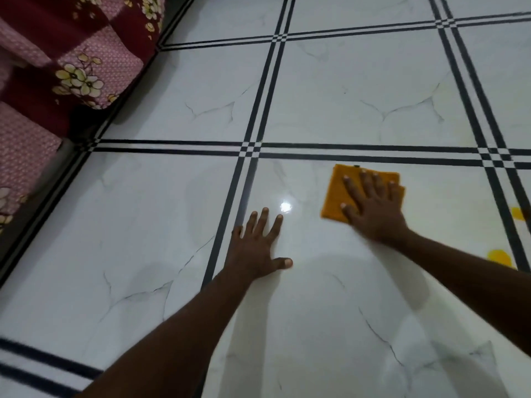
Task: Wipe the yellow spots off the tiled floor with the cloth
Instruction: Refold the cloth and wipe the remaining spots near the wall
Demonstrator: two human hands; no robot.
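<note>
**A:** Orange cloth (342,193), folded into a neat square, flat on the white tiled floor (359,90), and the right hand (373,208) is spread right across it, fingers straight and fanned, pressing down rather than gripping.

**B:** And the left hand (255,245) is planted bare on the tile beside it, fingers straight and splayed, holding nothing. Looks like a brace to me.

**A:** Good base. Where are the targets?

**B:** Over at the right edge. One yellow spot (500,257) sits just beyond the right forearm, close to the black tile line, and a second yellow spot (518,213) lies above it, partly cut off by the frame. Both well apart from the cloth, on its right.

**A:** So the cloth is not on a spot at the moment.

**B:** No. My read: it needs to travel right, kept flat under the whole palm so the pressure stays even, then short firm strokes over each spot.

**A:** Any traps?

**B:** The fold. The right-hand layers look slightly offset, so a hard sideways push could open it. And a loaded cloth may smear yellow across the tile, so turning to a clean face would be wise.

**A:** How does the cloth look?

**B:** Textured weave, edges slightly blurred; whether it is damp, I cannot tell.
</note>
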